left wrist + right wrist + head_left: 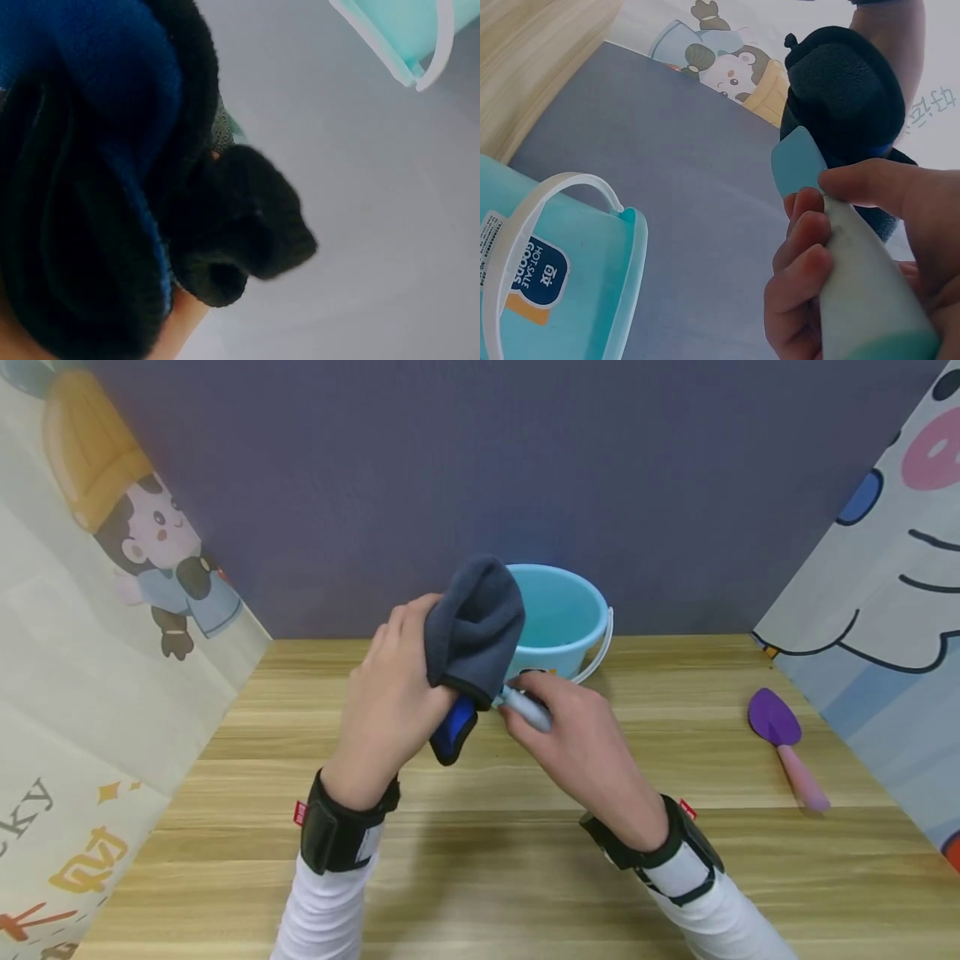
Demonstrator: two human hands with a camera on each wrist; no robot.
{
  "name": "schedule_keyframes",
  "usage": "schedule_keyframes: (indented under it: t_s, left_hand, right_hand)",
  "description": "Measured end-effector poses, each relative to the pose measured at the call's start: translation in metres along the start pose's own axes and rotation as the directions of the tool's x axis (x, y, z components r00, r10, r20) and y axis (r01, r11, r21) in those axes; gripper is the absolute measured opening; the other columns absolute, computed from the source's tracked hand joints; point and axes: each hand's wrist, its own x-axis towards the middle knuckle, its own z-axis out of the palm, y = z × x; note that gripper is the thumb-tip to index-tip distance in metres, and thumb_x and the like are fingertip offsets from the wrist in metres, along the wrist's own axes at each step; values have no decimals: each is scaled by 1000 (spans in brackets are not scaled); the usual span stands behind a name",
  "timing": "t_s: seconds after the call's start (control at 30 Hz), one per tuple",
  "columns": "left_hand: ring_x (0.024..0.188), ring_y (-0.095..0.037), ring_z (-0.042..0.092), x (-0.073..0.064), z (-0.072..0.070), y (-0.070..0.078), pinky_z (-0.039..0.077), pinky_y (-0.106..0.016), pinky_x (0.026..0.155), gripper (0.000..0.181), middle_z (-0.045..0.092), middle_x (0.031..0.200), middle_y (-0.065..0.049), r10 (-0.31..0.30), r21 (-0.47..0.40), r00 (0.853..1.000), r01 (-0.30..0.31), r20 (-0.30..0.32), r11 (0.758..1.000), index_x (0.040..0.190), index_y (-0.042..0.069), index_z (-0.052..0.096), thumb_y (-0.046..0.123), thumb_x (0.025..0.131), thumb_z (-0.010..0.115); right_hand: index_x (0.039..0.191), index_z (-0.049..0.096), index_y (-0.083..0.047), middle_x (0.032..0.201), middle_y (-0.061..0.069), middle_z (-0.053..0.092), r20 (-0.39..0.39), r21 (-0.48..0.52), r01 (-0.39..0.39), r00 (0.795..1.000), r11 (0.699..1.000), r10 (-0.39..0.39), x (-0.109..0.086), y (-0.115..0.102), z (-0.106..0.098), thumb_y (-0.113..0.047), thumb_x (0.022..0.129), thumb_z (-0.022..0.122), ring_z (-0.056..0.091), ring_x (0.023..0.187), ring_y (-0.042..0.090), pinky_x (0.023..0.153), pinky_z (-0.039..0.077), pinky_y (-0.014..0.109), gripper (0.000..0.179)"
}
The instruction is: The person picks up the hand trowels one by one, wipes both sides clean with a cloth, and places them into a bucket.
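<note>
My left hand point(393, 693) grips a folded cloth point(476, 627), dark grey on one side with a blue side and black edging. In the left wrist view the bunched cloth point(112, 187) covers most of that hand. My right hand point(581, 739) holds the handle of a small light blue shovel point(527, 710), thumb on one side and fingers curled round the other. The right wrist view shows the shovel's blue blade point(799, 161) pointing at the cloth and overlapping it; in the head view the cloth hides the blade.
Behind the hands, near the dark back panel point(450, 468), stands a light blue bucket point(555, 656) with a white handle. A purple toy shovel point(776, 718) with a pink handle lies on the wooden table point(510, 877) at the right. Printed cartoon sheets flank both sides.
</note>
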Motion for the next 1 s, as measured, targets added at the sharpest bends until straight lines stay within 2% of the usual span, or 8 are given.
schedule_keyframes:
  t_s: [0.17, 0.5, 0.77, 1.0]
  left_hand:
    - [115, -33, 59, 1, -3, -5, 56, -58, 80, 64, 58, 138, -10, -22, 5, 1000, 22, -21, 1000, 149, 17, 43, 28, 92, 70]
    - [118, -33, 59, 3, -7, -12, 55, -60, 79, 61, 57, 140, -10, -62, 22, 998, 62, -33, 998, 149, 17, 43, 30, 94, 67]
    - [116, -33, 59, 5, -9, -16, 54, -61, 80, 60, 58, 140, -9, -67, 17, 996, 68, -59, 998, 149, 18, 44, 32, 95, 65]
    - [117, -34, 59, 5, -9, -21, 54, -62, 81, 60, 57, 141, -10, -78, 32, 995, 80, -68, 996, 149, 16, 44, 28, 94, 66]
  right_hand:
    - [112, 71, -16, 92, -1, 69, -6, 4, 3, 1000, 1000, -3, -1, -2, -1, -29, 97, 66, 59, 76, 15, 70, 48, 32, 21]
    - [109, 70, -16, 88, -3, 67, -17, 28, 13, 1000, 1000, -13, -2, -4, -2, -29, 96, 69, 59, 75, 13, 69, 48, 31, 18]
    - [109, 71, -16, 89, -2, 68, -24, 34, 21, 999, 999, -21, -1, -4, -1, -29, 96, 69, 59, 75, 14, 70, 49, 31, 19]
    - [110, 71, -16, 90, -2, 68, -4, 47, -5, 1000, 999, 6, -3, -5, -2, -29, 96, 69, 59, 76, 14, 70, 49, 31, 20]
